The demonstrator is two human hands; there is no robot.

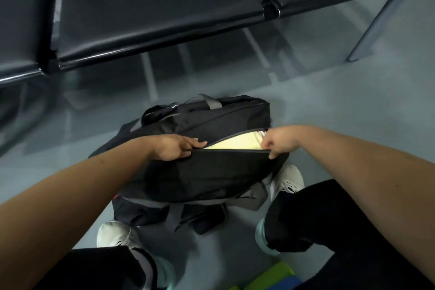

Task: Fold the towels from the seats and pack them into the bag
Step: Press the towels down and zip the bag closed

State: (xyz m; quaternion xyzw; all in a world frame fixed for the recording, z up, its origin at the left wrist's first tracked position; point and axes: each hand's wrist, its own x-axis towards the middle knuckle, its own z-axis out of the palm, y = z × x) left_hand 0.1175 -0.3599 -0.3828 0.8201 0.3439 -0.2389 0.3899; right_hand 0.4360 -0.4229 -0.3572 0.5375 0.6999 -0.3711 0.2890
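Down between the crouching person's feet, the black bag (pixel 207 172) sits on the ground with its long opening gaping. A pale yellow towel (pixel 233 142) is already inside and shows through the gap. The left hand (pixel 174 147) grips the near lip of the opening at one end. The right hand (pixel 279 141) pinches the same lip at the other end, perhaps on the zip pull, though I can't make that out. My worry is the towel: it rides high against the zip line, so closing could catch cloth in the teeth, and a hard tug might drag the soft bag. Underneath is a smooth grey floor (pixel 329 106). Beyond stands a row of dark padded seats (pixel 153 7) on a metal leg (pixel 374 28), and white shoes (pixel 288 180) flank the bag.
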